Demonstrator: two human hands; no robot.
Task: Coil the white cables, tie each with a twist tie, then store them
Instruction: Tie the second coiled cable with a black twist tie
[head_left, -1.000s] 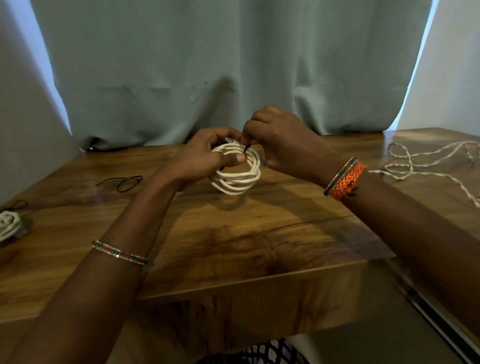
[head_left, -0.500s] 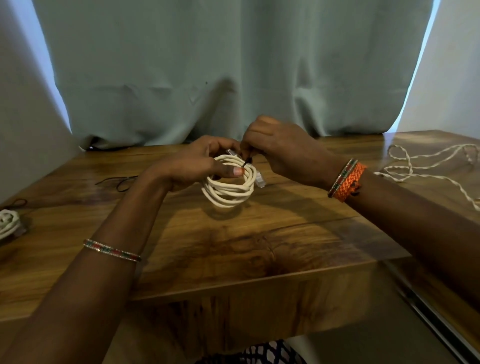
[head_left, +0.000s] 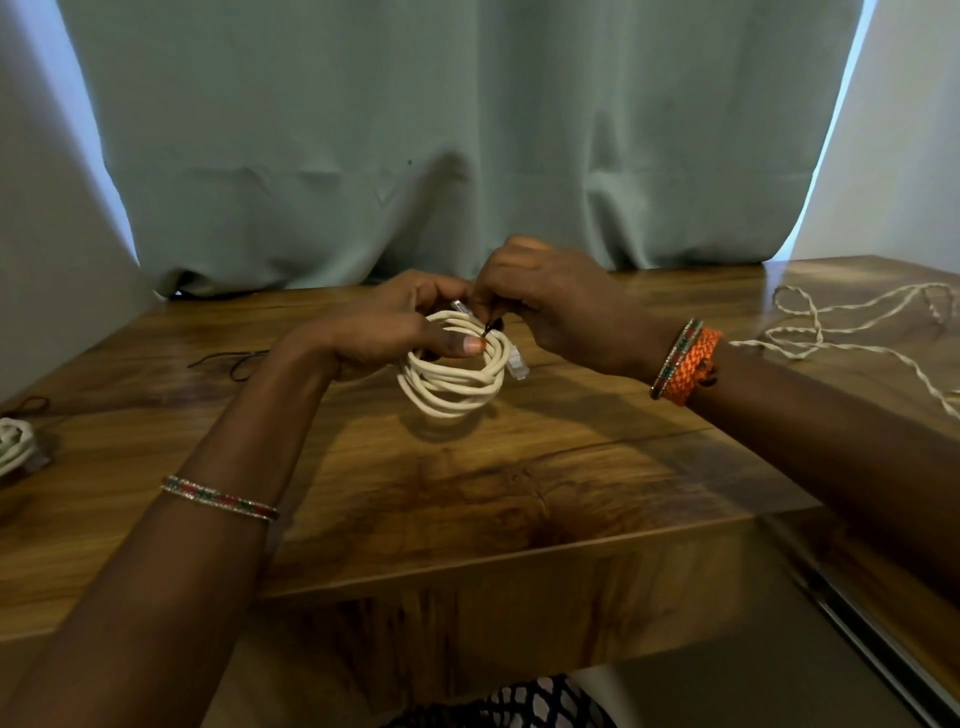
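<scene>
Behind everything hangs a big pale green curtain (head_left: 415, 130), draped down to the back edge of the wooden table (head_left: 467, 493), which fills most of the lower view with that glossy, knotty grain. Over on the right side of the table lies a loose white cable (head_left: 841, 332), uncoiled and sprawled in twisty loops (pretty messy tbh). At the far left edge sits another coiled white cable (head_left: 13, 447), only partly in view, so I can't tell whether it's tied.

Middle of the table is where the action is. The white cable coil (head_left: 452, 374) is held up just above the tabletop, its clear plug sticking out on the right side of the loops. The left hand (head_left: 384, 327) grips the coil, fingers curled around the top and the thumb pressed flat across the strands. The right hand (head_left: 550, 306) has its fingers bunched together, pinching the black twist tie (head_left: 491, 328) right at the top of the coil, just beside the left thumb.

A spare black tie (head_left: 234, 361) lies on the table well to the left of the hands, and the right wrist wears an orange woven bracelet (head_left: 691, 366).
</scene>
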